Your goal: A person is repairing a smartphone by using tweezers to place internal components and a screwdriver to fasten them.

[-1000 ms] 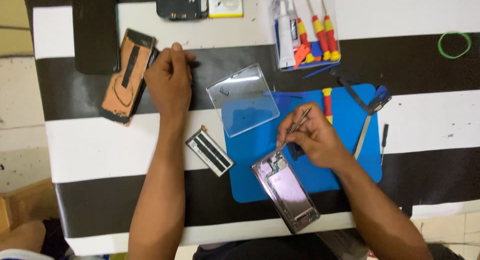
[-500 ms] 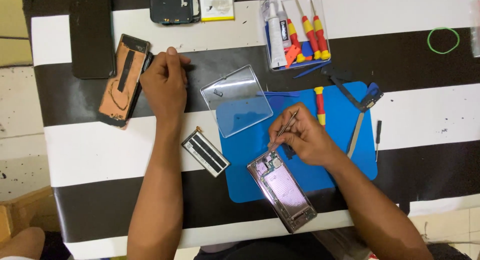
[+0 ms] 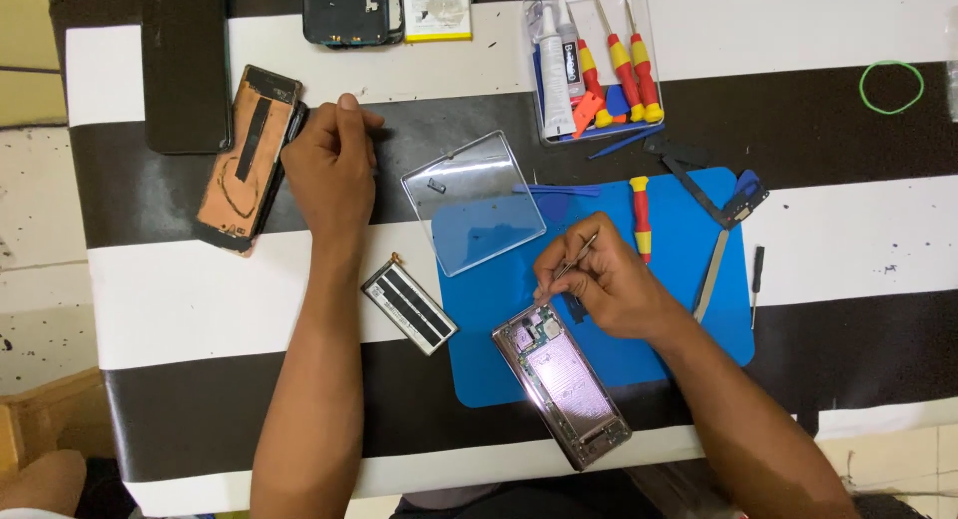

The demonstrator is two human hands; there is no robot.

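My right hand point(image 3: 609, 284) pinches thin metal tweezers point(image 3: 579, 257). Their tips point down at the top end of an opened phone point(image 3: 564, 384), which lies at a slant with its pinkish inside showing, half on a blue mat point(image 3: 699, 309). My left hand point(image 3: 334, 170) rests on the striped table with its fingers curled, pressed against the right edge of an orange-brown phone back panel point(image 3: 239, 165). Whether it grips that edge is hidden by the fingers.
A clear plastic lid point(image 3: 474, 200) and a small black battery point(image 3: 409, 304) lie between my hands. On the mat lie a red-yellow screwdriver point(image 3: 641, 215) and a metal pry tool point(image 3: 713, 271). At the back are a tool tray point(image 3: 589, 60), a black phone point(image 3: 187, 65) and a green rubber band point(image 3: 891, 87).
The view has shifted slightly. Both hands stay almost where they were, the tweezers still at the top of the opened phone.
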